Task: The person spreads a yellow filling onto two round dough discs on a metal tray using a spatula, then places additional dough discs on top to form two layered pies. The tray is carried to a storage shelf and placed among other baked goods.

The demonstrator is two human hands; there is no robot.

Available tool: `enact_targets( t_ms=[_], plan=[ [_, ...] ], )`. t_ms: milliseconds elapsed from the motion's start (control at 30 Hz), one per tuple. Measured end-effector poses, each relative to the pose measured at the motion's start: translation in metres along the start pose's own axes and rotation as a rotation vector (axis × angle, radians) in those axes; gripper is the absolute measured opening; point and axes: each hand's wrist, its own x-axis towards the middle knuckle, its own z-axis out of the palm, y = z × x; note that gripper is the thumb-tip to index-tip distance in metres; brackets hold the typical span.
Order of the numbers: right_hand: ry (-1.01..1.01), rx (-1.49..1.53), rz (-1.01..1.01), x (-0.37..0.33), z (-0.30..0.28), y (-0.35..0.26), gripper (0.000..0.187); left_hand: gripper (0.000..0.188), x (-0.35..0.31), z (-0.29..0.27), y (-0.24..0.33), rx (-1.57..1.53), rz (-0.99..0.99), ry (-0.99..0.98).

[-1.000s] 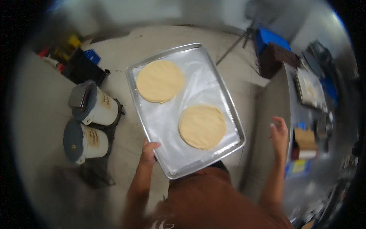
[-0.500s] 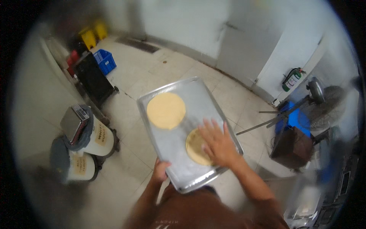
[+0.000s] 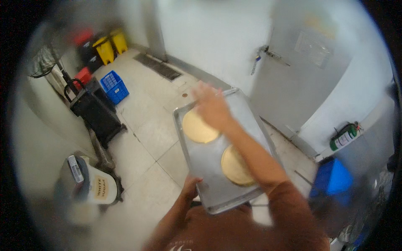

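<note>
My left hand (image 3: 192, 188) is closed around the near left edge of a metal baking tray (image 3: 209, 180), which I hold in front of me above the floor. Two flat, pale yellow rounds, like dough or cake discs, lie on it. The far round (image 3: 200, 129) sits toward the tray's far left corner, partly under my right hand (image 3: 210, 108). That hand is blurred, its fingers stretched out past the far rim; whether it touches the round I cannot tell. My right forearm crosses above the tray and hides part of the near round (image 3: 236, 168).
To the left stand a white bin (image 3: 102, 188) with a grey lid and a scale on top, a black wheeled container (image 3: 98, 111) and a blue crate (image 3: 115, 88). A grey door (image 3: 301, 79) is ahead. At right are a green extinguisher (image 3: 344, 137) and a blue box (image 3: 335, 178).
My right hand has moved from the near round to the far one. My view has shifted, and the tray sits farther right in it. My left hand still grips the tray.
</note>
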Motion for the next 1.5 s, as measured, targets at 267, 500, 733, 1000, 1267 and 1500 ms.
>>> enact_targets(
  t_ms=[267,500,733,1000,1267,1500],
  plan=[
    [-0.119,0.294,0.47,0.005,0.032,0.401,0.048,0.076,0.156,0.057,0.034,-0.01,0.111,-0.008],
    [-0.703,-0.04,0.903,-0.107,0.107,0.63,0.06,0.079,0.341,0.041,0.074,0.013,0.131,-0.003],
    [-0.445,-0.187,1.188,-0.138,0.122,0.783,0.074,0.08,0.465,0.104,0.143,0.114,0.048,0.021],
    [-0.673,-0.206,1.13,-0.203,0.129,0.764,0.047,0.086,0.439,0.145,0.154,0.153,0.123,0.151],
    [-0.696,-0.258,1.298,-0.302,0.062,0.634,0.044,0.084,0.374,0.113,0.111,0.126,0.078,0.119],
    [-0.897,-0.346,1.516,-0.292,-0.032,0.424,0.048,0.066,0.383,0.061,0.111,0.162,0.091,0.063]
  ],
)
